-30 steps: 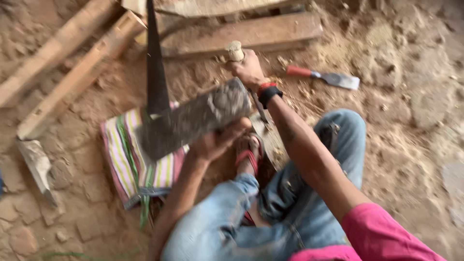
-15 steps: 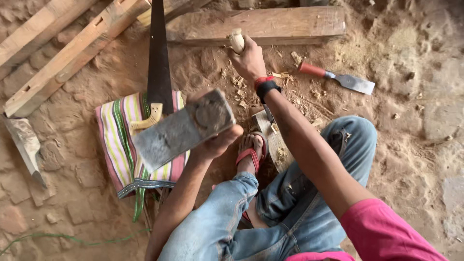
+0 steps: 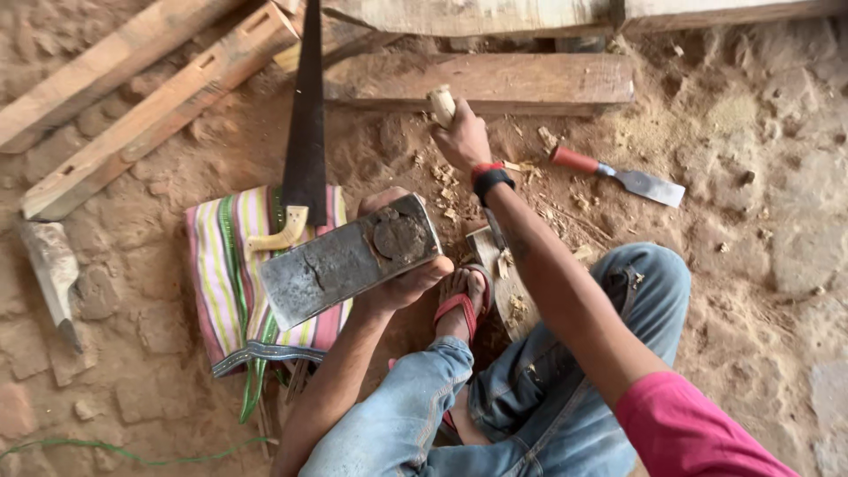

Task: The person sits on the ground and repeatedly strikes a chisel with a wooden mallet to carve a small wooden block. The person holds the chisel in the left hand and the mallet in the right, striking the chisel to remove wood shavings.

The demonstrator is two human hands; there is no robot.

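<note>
From the head camera, looking down, the person sits on the dirt floor (image 3: 760, 291) in blue jeans and a pink sleeve, one foot in a red sandal (image 3: 461, 305) set on a short wooden piece (image 3: 505, 287) that lies just right of the sandal. The left hand (image 3: 402, 281) grips a heavy axe head (image 3: 349, 259), a grey, worn metal block with a round eye at its thick end; the fingers are clenched around that thick end from below, and the blade end points away from the sandal toward the striped cloth bag (image 3: 231, 291). The axe head hangs just above the bag's right edge. The right hand (image 3: 461, 140), with a red and black band at the wrist, is closed around a pale wooden chisel handle (image 3: 442, 104), held upright beyond the sandal over scattered wood chips (image 3: 446, 181); the tool's lower end is hidden behind the hand. A handsaw (image 3: 306, 132) lies with its pale handle on the striped bag and its dark blade running away from it toward the planks. A red-handled chisel (image 3: 618, 175) rests on the floor well right of the sandal. A thick plank (image 3: 530, 84) lies beyond the right hand, and long timbers with cut mortises (image 3: 150, 115) lie far left of the saw. A trowel-like tool (image 3: 53, 269) lies left of the bag.
</note>
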